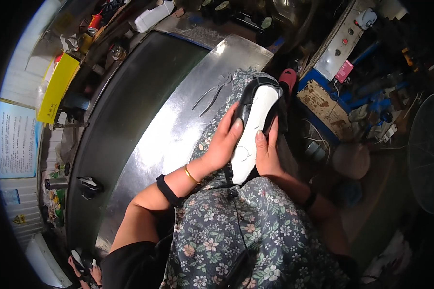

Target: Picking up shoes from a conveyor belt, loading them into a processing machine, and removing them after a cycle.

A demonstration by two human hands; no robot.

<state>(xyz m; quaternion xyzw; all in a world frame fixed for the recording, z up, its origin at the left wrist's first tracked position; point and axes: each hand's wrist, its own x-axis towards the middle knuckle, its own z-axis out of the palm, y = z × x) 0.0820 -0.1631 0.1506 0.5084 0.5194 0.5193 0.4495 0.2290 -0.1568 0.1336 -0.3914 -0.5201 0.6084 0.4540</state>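
Glare on metal tabletop (166,126); right side dim.

a shiny metal table (171,113) is on the left side of the left hand (221,144); some pliers (221,86) lie on it, ahead of that hand and a bit left, with the handles spread; a long dark strip (144,72) is farther left of the hand; a little black and white thing (88,188) sits on it, well apart from the hand

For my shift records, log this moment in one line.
left hand: holding black shoe; right hand: holding same shoe; white underside: facing camera; pliers: on metal tabletop
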